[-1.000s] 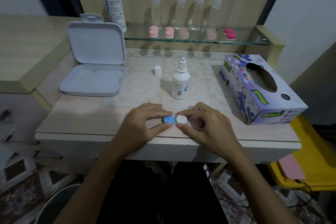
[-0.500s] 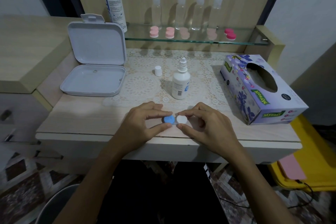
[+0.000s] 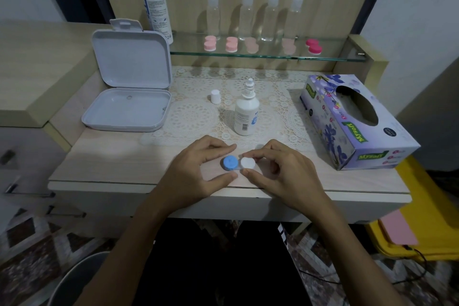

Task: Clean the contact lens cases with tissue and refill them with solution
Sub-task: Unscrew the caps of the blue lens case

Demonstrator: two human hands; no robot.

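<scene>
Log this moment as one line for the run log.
stage: capping lens case | left hand: fingers beside blue cap, not gripping | right hand: pinches white cap | solution bottle: uncapped, upright

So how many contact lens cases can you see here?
6: one blue-and-white case on the table between the hands, five pinkish ones on the glass shelf.
</scene>
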